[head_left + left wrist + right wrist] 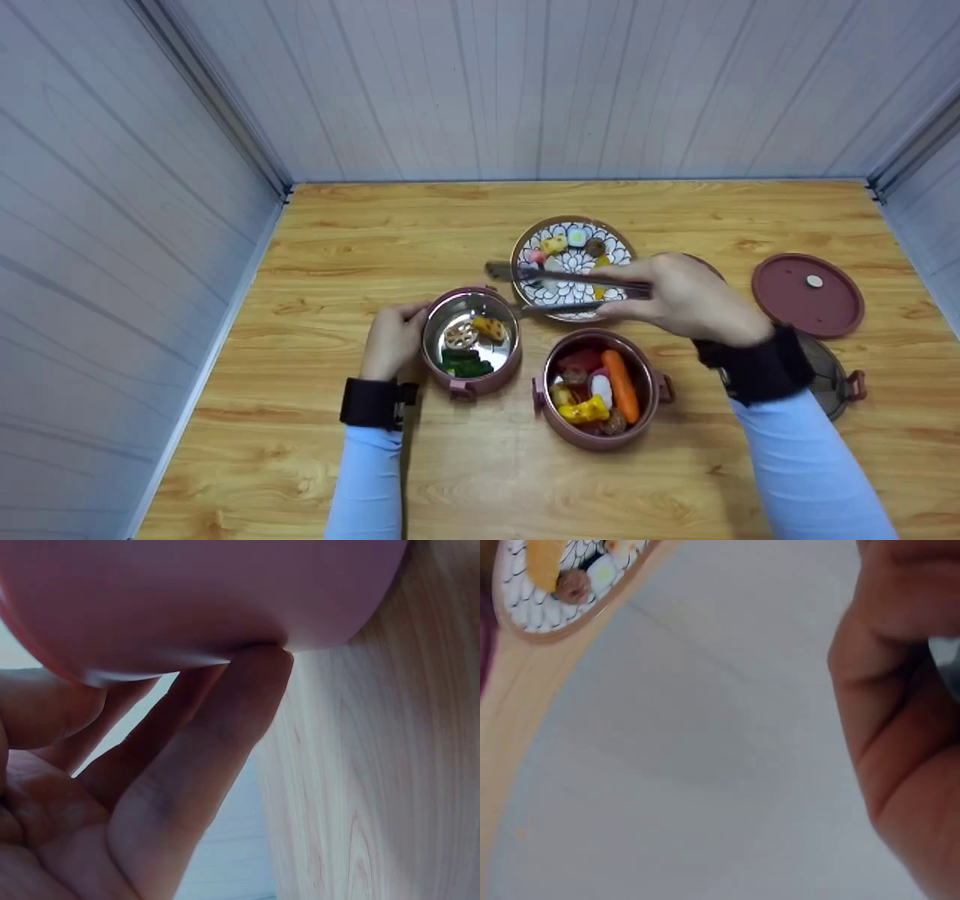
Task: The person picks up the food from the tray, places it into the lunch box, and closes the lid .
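Observation:
My left hand [391, 341] grips the left side of a pink steel-lined lunch container [511, 369]; the left wrist view shows fingertips against its outer wall [187, 600]. Inside lie a lotus root slice [460, 335], a grilled yellow piece [489, 328] and green vegetables [466, 364]. My right hand [694, 300] holds dark metal tongs [570, 280], their arms spread, nothing seen between the tips. They reach leftward over a patterned plate [574, 225] bearing several small foods, among them a brown ball [595, 247] and a white-green piece [576, 238].
A second pink container [600, 444] stands front right, holding a carrot [621, 386], a yellow piece [585, 410] and other foods. Farther right lie a round dark red lid [806, 300] and a clear lid with a clip [829, 375]. Pale panel walls [480, 90] border the wooden table [315, 247].

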